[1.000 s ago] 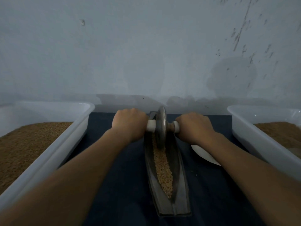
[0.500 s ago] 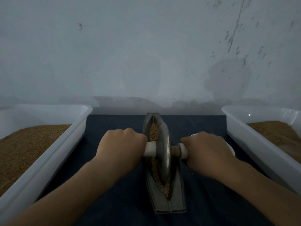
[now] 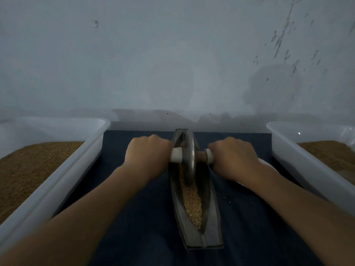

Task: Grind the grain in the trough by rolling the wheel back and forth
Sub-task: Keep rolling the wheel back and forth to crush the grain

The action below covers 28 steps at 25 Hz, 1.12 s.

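Pale, stained wall [image 3: 172,64] behind; dark blue cloth covers the tabletop [image 3: 134,237]. Boat-shaped metal trough [image 3: 210,223] lies lengthwise, pointing away from the person, centred between the forearms so the stroke runs straight out and back.

Wheel [image 3: 189,156] stands upright on its edge in the far half of the trough. Grain [image 3: 193,204] is visible as a strip along the near half of the groove, plus a little beyond the disc.

Left hand [image 3: 148,152] and right hand [image 3: 234,156] each wrap a fist round one end of the axle, knuckles up. White collars [image 3: 176,154] show between the fists and the disc. Judgement: an even grip either side holds the disc vertical and lets body weight bear down.

White tubs of grain flank the work, left tub [image 3: 57,189] and right tub [image 3: 307,169], probably within reach for refilling. White plate [image 3: 267,164] is partly hidden under the right wrist.

Grain looks largely whole; grinding seems far from finished.
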### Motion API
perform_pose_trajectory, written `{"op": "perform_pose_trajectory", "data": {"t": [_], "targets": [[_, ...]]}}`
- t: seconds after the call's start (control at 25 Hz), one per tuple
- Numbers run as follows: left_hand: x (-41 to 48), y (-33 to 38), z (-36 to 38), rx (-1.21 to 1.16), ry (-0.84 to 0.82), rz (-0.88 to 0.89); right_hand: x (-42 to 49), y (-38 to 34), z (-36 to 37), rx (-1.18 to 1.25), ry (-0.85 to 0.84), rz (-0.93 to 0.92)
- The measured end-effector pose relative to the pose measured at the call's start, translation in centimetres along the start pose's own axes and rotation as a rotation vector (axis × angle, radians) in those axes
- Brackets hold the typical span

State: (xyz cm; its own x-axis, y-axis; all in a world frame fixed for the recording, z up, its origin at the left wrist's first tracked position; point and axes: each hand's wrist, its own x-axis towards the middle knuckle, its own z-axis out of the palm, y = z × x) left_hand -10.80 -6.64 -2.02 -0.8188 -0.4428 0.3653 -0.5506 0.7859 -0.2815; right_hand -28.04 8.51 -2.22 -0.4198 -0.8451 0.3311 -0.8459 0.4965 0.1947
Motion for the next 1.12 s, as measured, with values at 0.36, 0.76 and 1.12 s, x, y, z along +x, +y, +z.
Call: {"op": "perform_pose_trajectory", "data": {"t": [0.36, 0.76, 1.12], "targets": [[-4.7, 0.6, -1.0, -0.044, 0.006, 0.002, -4.5, -0.3, -2.1, -0.108, 0.051, -0.070], [1.5, 0.1, 0.6, -0.036, 0.024, -0.066, 2.6, 0.1, 0.2, 0.002, -0.011, 0.018], [-4.9, 0.9, -1.7, 0.024, 0.051, 0.035, -5.5, -0.2, -2.0, -0.054, -0.010, 0.011]]}}
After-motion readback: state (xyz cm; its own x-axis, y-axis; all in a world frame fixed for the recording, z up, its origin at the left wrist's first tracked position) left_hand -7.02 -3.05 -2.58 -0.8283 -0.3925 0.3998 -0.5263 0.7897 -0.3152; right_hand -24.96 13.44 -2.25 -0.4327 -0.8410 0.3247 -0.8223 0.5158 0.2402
